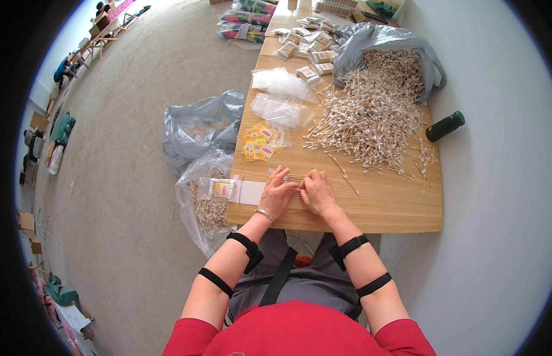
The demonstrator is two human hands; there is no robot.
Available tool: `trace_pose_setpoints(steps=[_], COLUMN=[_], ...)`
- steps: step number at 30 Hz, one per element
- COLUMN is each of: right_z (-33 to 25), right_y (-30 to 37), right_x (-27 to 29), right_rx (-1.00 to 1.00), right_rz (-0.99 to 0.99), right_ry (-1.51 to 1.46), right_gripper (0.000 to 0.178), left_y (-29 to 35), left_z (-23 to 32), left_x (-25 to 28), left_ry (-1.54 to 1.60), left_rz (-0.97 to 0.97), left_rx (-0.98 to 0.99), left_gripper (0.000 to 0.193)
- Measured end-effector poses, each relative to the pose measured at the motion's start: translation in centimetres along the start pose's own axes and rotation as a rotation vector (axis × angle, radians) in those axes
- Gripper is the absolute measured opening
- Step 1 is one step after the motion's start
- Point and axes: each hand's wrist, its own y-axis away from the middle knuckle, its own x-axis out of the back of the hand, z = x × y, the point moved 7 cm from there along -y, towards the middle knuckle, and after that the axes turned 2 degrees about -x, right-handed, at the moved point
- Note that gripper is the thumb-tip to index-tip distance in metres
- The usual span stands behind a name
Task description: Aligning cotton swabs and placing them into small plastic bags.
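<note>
Near the front edge of the table, my left hand (277, 193) and my right hand (317, 191) nearly meet over a row of cotton swabs (295, 178). The fingers of both are closed on the swabs, which lie side by side between them; my fingers partly cover the row. Just left of my left hand is a flat white strip (250, 193). At its far left end lies a clear packet of swabs (221, 189) with a yellow label. Beyond my right hand spreads a large loose heap of cotton swabs (371, 118).
Yellow labels (262, 142) and clear plastic bags (278, 110) lie along the table's left side, with filled packets (311, 47) farther back. A grey bag (435, 65) spills swabs. A dark green bottle (445, 126) lies at right. Plastic bags (199, 133) stand on the floor.
</note>
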Motion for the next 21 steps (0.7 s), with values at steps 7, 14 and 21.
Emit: trace_pose_setpoints(steps=[7, 14, 21], right_z=[-0.5, 0.2, -0.6], right_y=[1.0, 0.0, 0.4], right_x=[1.1, 0.0, -1.0], right_rx=[0.09, -0.057, -0.067], right_rz=[0.173, 0.156, 0.145], right_ry=[-0.124, -0.042, -0.076], right_gripper=[0.02, 0.036, 0.03], left_y=[-0.1, 0.8, 12.4], left_z=[-0.1, 0.2, -8.8], left_x=[0.2, 6.0, 18.0], left_ry=[0.042, 0.217, -0.005], left_rz=[0.004, 0.274, 0.56], left_rx=[0.009, 0.178, 0.559], left_gripper=[0.014, 0.008, 0.025])
